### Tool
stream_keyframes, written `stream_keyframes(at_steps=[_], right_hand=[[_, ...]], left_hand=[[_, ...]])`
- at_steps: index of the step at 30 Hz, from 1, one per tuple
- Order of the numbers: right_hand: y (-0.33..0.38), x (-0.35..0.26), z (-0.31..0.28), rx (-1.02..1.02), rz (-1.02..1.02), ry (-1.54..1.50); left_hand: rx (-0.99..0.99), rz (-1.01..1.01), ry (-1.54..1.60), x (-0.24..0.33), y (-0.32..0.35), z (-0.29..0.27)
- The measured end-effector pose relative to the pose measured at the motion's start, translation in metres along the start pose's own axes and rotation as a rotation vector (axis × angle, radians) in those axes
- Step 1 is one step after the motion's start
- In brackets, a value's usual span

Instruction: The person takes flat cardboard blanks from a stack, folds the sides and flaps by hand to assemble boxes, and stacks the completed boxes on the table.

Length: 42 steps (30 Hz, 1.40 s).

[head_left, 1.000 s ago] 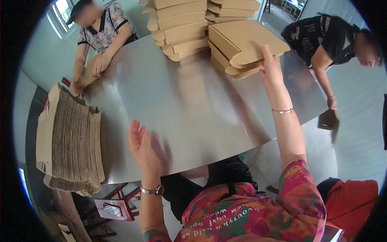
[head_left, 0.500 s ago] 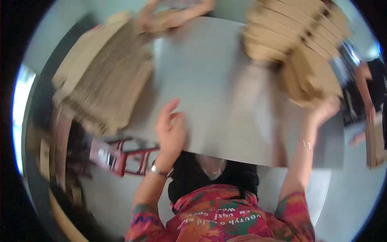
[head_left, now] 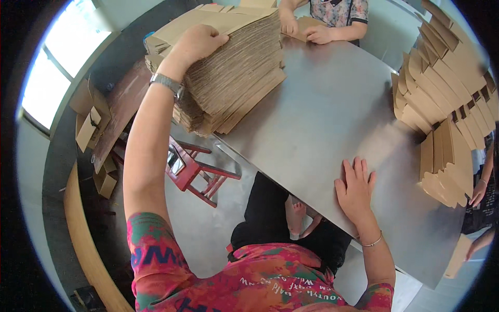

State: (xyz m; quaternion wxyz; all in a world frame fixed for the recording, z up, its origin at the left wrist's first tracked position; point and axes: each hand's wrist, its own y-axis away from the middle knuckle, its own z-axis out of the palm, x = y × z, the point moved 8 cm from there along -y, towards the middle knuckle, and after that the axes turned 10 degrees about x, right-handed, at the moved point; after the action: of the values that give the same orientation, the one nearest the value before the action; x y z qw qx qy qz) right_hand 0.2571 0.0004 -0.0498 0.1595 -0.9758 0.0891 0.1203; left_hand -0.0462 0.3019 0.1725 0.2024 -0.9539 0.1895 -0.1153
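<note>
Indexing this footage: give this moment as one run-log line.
left hand: on flattened-cardboard stack | right hand: palm down on metal tabletop | folded cardboard boxes: stacked at right | co-worker's hands: on cardboard piece

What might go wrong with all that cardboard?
The flat cardboard stack is tall and sits right by the edge of the metal table, so a hard tug might make some slide off. The person's left grip is bare beside the raw cardboard edges, so it might get scratched. The folded boxes are piled high and look uneven, so a bump might topple them.
</note>
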Motion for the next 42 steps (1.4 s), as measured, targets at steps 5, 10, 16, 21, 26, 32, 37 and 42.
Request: stream_keyframes(at_steps=[5,10,16,21,26,32,37,42], right_hand=[[0.000,0.001,0.000,0.019,-0.016,0.004],[0.000,0.000,-0.002,0.031,-0.024,0.000],[0.000,0.001,-0.001,0.016,0.002,-0.021],[-0.002,-0.001,-0.002,0.050,-0.012,-0.005],[-0.003,0.000,-0.009,0.098,-0.031,0.006],[-0.001,0.002,-0.011,0.093,-0.014,-0.054],[0.000,-0.003,-0.012,0.091,0.008,-0.079],[-0.005,0.016,-0.009,0.067,0.090,-0.097]], left_hand=[[0.024,-0.068,0.173,-0.011,-0.003,-0.003],[0.004,-0.152,0.235,-0.018,-0.001,-0.005],[0.117,-0.024,0.097,-0.008,-0.014,-0.008],[0.155,0.089,-0.025,0.033,-0.067,0.011],[0.142,0.029,-0.073,0.062,-0.105,0.036],[0.074,0.030,0.007,0.048,-0.122,0.053],[0.104,0.106,-0.137,0.036,-0.125,0.052],[0.073,0.104,-0.069,0.076,-0.127,0.049]])
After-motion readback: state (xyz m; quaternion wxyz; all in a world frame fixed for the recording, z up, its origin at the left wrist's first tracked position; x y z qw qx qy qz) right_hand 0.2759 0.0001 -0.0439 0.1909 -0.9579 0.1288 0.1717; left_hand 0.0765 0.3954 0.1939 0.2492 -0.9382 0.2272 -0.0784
